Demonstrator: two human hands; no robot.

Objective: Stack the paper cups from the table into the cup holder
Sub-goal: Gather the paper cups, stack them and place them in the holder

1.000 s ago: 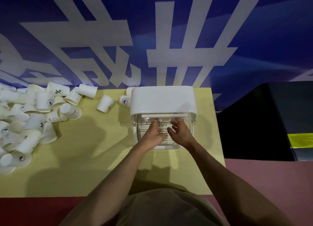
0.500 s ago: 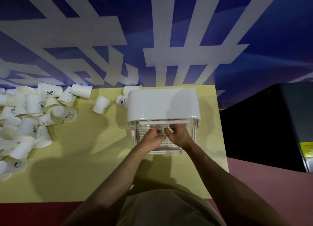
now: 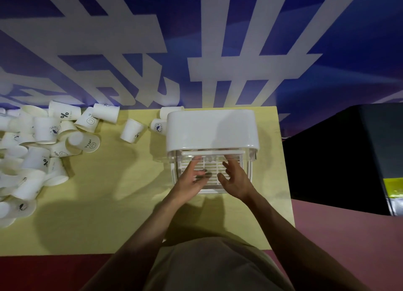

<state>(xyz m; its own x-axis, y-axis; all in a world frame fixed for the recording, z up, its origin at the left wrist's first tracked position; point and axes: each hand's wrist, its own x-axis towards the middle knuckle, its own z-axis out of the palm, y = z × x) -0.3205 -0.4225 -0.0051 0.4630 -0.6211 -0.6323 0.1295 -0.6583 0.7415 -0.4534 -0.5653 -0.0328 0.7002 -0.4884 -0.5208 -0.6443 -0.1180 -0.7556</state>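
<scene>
The cup holder (image 3: 210, 129) is a white-topped box with a clear front and a slotted white tray at its base; it stands at the back right of the yellow table (image 3: 104, 203). Both my hands hover over that tray, holding nothing. My left hand (image 3: 192, 179) has its fingers spread and slightly blurred. My right hand (image 3: 234, 178) is beside it, fingers relaxed and apart. A heap of white paper cups (image 3: 39, 142) lies on the table's left side. One cup (image 3: 132, 130) lies alone near the middle back, and two cups (image 3: 159, 126) sit against the holder's left side.
A blue wall with large white characters rises right behind the table. A black box (image 3: 340, 155) with a yellow label stands to the right, past the table's edge. The floor shows red and pink below. My torso fills the bottom centre.
Both hands have drawn back from the bar under the holder's lid, where their fingertips met, and have spread apart over the tray. The cups have not moved.
</scene>
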